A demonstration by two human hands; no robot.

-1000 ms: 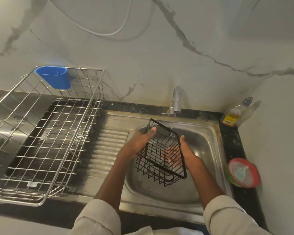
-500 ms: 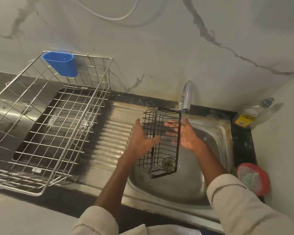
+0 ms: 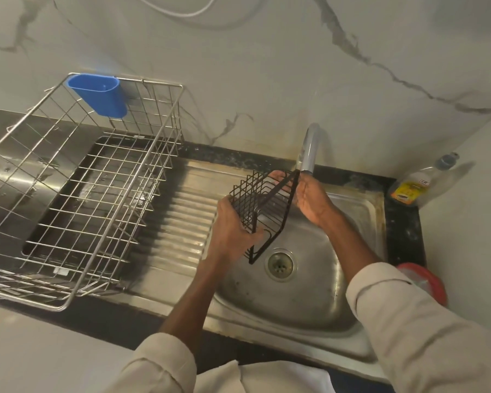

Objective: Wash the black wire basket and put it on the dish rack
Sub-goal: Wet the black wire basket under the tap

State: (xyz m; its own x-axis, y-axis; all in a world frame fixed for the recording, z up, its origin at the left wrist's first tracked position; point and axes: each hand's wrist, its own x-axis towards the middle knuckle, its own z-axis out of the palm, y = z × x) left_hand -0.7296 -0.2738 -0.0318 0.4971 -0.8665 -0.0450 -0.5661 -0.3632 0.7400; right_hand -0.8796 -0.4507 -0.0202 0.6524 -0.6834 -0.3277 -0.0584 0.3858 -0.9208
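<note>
The black wire basket (image 3: 262, 207) is tilted on edge above the steel sink (image 3: 301, 296), just under the tap's spout (image 3: 308, 150). My left hand (image 3: 233, 225) grips its lower left side. My right hand (image 3: 309, 198) holds its upper right rim, with fingers reaching inside. The steel wire dish rack (image 3: 77, 194) stands to the left on the drainboard, with nothing inside its wire floor.
A blue plastic cup (image 3: 99, 95) hangs on the rack's back rim. The sink drain (image 3: 279, 264) lies below the basket. A dish soap bottle (image 3: 414, 184) leans at the back right corner. A red-rimmed tub (image 3: 425, 282) sits on the counter at the right.
The basket has been lifted and turned up toward the tap's spout. My right hand moved from its inside to its upper rim. The camera view shifted slightly.
</note>
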